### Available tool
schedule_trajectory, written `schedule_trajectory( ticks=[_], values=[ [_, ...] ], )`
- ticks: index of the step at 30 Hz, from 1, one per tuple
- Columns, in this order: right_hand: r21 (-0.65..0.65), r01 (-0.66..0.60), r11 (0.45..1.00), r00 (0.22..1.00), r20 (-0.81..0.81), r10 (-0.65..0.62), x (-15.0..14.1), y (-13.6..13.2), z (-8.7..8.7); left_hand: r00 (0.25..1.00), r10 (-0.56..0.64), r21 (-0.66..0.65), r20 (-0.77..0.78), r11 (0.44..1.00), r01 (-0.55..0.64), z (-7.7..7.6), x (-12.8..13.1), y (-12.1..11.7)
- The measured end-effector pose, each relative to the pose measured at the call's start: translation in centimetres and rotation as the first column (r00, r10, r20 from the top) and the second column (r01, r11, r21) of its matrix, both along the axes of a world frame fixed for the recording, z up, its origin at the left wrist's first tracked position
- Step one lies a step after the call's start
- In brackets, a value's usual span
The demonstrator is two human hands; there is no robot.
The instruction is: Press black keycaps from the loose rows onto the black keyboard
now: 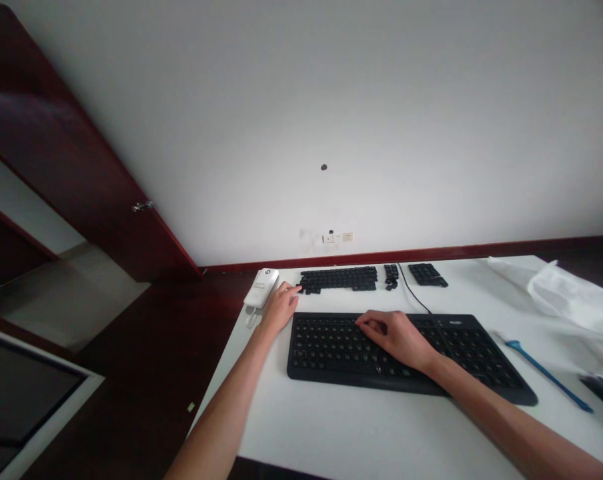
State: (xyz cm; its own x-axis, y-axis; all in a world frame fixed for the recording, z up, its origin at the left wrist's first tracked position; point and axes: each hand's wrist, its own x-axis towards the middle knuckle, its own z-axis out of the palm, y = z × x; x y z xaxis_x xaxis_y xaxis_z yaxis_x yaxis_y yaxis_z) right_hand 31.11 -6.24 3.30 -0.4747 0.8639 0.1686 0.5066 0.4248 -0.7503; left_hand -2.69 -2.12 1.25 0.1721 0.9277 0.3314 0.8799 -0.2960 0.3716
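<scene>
A black keyboard [341, 381] lies on the white table, with its keycaps off and the small sockets showing over much of it. My right hand [396, 337] rests over its upper middle, thumb and fingers drawn together at the top rows. Whatever is between those fingertips is too small to make out. Beyond the keyboard, loose black keycaps [339, 278] are laid out in rows. At their left end, the fingers of my left hand [280, 308] stretch out and reach the nearest caps, with nothing visible held.
Left of the keycaps stands a white box-shaped device [261, 288] with a cable. More keycap groups [424, 274] lie at the back. A blue-handled brush [549, 375] and a white plastic bag [571, 297] are on the right. A dark red door [81, 160] stands at left.
</scene>
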Motion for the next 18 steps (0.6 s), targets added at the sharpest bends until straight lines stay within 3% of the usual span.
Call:
schedule_trajectory(
  ticks=[7, 12, 15, 18],
  values=[
    [-0.002, 0.005, 1.0, 1.0, 0.006, -0.005, 0.1, 0.2, -0.1, 0.999, -0.027, 0.037, 0.035, 0.999, 0.026, 0.0, 0.2, 0.1],
    [-0.009, -0.003, 1.0, 1.0, 0.01, 0.003, 0.2, 0.1, 0.0, 0.993, -0.015, 0.063, 0.118, 0.998, 0.008, 1.9, -0.4, -0.6],
    [0.001, -0.006, 1.0, 1.0, 0.014, 0.006, 0.2, 0.0, 0.0, 0.965, 0.004, 0.063, 0.263, 0.998, -0.021, 3.6, -0.4, -3.2],
    [0.017, -0.016, 1.0, 0.999, 0.038, 0.015, 0.1, 0.1, -0.2, 0.904, 0.024, 0.033, 0.427, 0.999, -0.042, 4.0, 0.1, -7.6]
  ],
)
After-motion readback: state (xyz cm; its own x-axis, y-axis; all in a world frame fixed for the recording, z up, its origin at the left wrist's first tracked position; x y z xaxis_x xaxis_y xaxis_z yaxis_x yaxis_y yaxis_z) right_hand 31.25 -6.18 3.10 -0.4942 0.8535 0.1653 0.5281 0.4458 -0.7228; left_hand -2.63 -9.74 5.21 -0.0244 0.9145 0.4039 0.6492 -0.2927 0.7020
